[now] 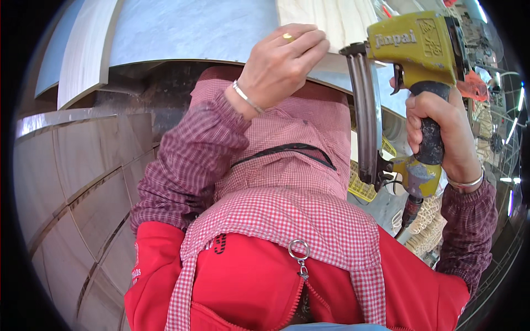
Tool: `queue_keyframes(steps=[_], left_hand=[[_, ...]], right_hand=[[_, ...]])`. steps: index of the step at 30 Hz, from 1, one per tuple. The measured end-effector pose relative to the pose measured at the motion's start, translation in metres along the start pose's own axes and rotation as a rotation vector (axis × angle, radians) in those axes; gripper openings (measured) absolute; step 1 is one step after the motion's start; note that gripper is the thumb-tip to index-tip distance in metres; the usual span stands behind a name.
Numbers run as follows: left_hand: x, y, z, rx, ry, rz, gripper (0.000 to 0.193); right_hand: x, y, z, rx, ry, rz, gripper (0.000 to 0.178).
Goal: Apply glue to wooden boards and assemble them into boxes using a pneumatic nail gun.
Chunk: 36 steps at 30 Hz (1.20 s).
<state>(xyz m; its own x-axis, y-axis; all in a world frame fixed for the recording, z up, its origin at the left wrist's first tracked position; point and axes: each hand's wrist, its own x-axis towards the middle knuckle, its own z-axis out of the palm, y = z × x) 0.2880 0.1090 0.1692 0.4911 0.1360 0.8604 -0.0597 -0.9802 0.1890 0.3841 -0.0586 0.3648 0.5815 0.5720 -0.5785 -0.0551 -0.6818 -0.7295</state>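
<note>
My right hand (450,124) is wrapped round the black grip of a yellow nail gun (411,47), held upright at the right. Its long metal magazine (364,110) hangs on the side toward my body, and its nose is beside the right edge of a pale wooden board (326,16). My left hand (284,63) is closed, fingers curled together, over the near end of that board. Its fingertips are turned away, so what they hold, if anything, is hidden. The board lies on a light-blue surfaced panel (193,30).
Another pale board (85,49) lies across the panel's left side. Large wooden panels (83,193) are stacked at my left. A yellow crate (361,187) sits low at the right, near bundles of pale looped pieces (428,226). A hose (408,212) joins the nail gun's base.
</note>
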Motion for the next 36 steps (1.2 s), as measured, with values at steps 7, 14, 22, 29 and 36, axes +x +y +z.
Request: queue_keyframes(steps=[7, 14, 22, 29, 36], left_hand=[[-0.032, 0.002, -0.02, -0.227, 0.138, -0.514, 0.022], [-0.039, -0.011, -0.003, -0.347, 0.213, -0.445, 0.03], [-0.033, -0.025, -0.014, -0.257, 0.094, -0.254, 0.034], [-0.031, -0.032, -0.012, -0.32, 0.061, -0.169, 0.035], [-0.032, -0.036, -0.014, -0.379, 0.011, -0.192, 0.036]], right_hand=[[-0.003, 0.0, -0.005, 0.007, 0.042, 0.001, 0.013], [-0.002, 0.003, -0.007, 0.019, 0.053, -0.017, 0.012], [0.0, 0.004, -0.01, 0.029, 0.036, 0.006, 0.009], [-0.001, 0.002, -0.006, 0.032, 0.046, -0.003, 0.008], [-0.001, 0.0, -0.002, 0.034, 0.065, 0.0, 0.008]])
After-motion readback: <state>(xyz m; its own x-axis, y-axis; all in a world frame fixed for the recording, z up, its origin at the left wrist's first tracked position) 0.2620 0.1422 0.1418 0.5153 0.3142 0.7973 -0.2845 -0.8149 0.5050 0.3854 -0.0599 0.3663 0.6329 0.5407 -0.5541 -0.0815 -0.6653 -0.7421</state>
